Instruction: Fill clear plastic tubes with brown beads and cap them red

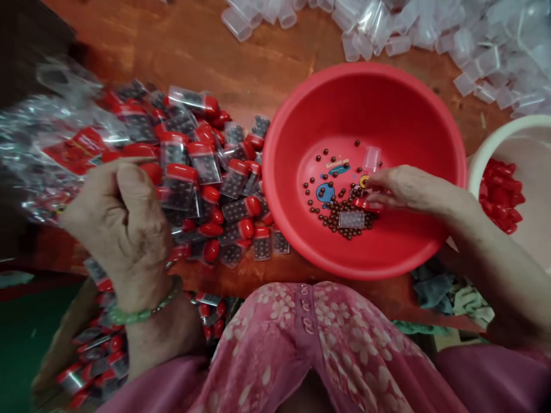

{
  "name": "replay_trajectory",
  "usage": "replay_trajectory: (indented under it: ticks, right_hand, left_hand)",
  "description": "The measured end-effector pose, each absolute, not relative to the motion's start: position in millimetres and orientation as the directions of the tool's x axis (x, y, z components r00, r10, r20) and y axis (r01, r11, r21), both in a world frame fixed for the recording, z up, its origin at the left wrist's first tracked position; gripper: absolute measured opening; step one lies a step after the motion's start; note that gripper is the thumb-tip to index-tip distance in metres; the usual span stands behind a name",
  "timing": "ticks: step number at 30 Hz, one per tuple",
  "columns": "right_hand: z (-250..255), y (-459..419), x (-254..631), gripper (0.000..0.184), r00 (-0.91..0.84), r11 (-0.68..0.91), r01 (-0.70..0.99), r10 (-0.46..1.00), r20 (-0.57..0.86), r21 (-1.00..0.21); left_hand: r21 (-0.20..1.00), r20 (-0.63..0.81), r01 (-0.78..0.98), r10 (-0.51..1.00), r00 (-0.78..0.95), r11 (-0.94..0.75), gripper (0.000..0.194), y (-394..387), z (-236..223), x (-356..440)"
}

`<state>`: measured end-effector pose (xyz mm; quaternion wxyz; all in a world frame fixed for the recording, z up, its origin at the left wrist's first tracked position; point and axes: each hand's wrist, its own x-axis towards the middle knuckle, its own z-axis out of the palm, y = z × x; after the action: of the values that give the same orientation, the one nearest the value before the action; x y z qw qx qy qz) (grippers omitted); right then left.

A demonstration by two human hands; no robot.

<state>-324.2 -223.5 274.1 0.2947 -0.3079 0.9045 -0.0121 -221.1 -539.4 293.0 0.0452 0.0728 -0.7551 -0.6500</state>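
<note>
My left hand [123, 223] is closed in a fist over the near edge of a pile of small clear boxes with red caps [206, 172], filled with dark beads; what the fingers hold is hidden. My right hand [402, 186] reaches into a red plastic basin [387, 97], fingers pinched around a red cap [365, 203] beside loose dark brown beads [340, 215]. A clear box [352, 219] lies among the beads and another empty clear box [371, 159] stands just beyond my fingers.
Many empty clear boxes [430, 28] are heaped at the back right. A white bowl [495, 149] at the right holds red caps [501, 195]. Crinkled plastic bags [47, 132] lie left. More filled boxes [99, 350] sit below the wooden table [172, 40] edge.
</note>
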Motion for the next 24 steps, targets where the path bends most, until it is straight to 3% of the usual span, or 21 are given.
replay_trajectory:
  ticks: [4, 7, 9, 11, 13, 15, 17, 19, 21, 24]
  right_hand:
    - [273.2, -257.2, -302.4, 0.027, -0.517, 0.746, -0.654, -0.560, -0.647, -0.123]
    - [271.1, -274.0, -284.3, 0.033, -0.530, 0.711, -0.701, -0.572, -0.626, -0.057]
    - [268.7, -276.8, -278.0, 0.024, -0.516, 0.695, -0.714, -0.608, -0.604, -0.089]
    - [267.9, -273.9, -277.9, 0.016, -0.484, 0.701, -0.684, -0.643, -0.593, -0.202]
    - [270.0, -266.6, -283.6, 0.013, -0.474, 0.719, -0.602, -0.673, -0.568, -0.349]
    - [274.5, -256.7, -293.8, 0.018, -0.512, 0.724, -0.502, -0.690, -0.512, -0.473]
    - [279.6, -246.9, -306.2, 0.025, -0.606, 0.737, -0.442, -0.666, -0.435, -0.512]
    - [283.4, -240.2, -318.6, 0.035, -0.717, 0.792, -0.431, -0.592, -0.369, -0.433]
    - [285.3, -238.3, -329.0, 0.041, -0.812, 0.869, -0.420, -0.489, -0.320, -0.262]
    - [286.9, -241.5, -337.4, 0.037, -0.879, 0.928, -0.372, -0.358, -0.316, -0.019]
  left_hand:
    - [0.975, -0.039, -0.067, -0.135, -0.990, 0.210, 0.056, -533.6, 291.2, -207.4]
    - [0.932, 0.084, 0.023, -0.155, -0.984, 0.363, 0.052, -566.8, 284.9, -213.5]
    - [0.836, 0.233, 0.096, -0.192, -0.953, 0.540, 0.045, -586.2, 277.9, -222.6]
    - [0.747, 0.340, 0.137, -0.198, -0.919, 0.650, 0.041, -589.9, 269.5, -230.9]
    - [0.819, 0.299, 0.161, -0.170, -0.939, 0.551, 0.047, -577.6, 260.8, -236.6]
    - [0.940, 0.179, 0.133, -0.121, -0.976, 0.315, 0.057, -557.3, 252.7, -240.7]
    - [0.994, 0.042, 0.033, -0.081, -0.996, 0.100, 0.064, -538.3, 246.6, -244.8]
    - [0.991, -0.122, -0.119, -0.037, -0.992, -0.067, 0.059, -525.3, 243.9, -249.6]
    - [0.952, -0.245, -0.240, -0.005, -0.969, -0.192, 0.049, -517.8, 245.5, -253.4]
    - [0.918, -0.287, -0.261, -0.046, -0.957, -0.298, 0.049, -511.8, 253.9, -252.0]
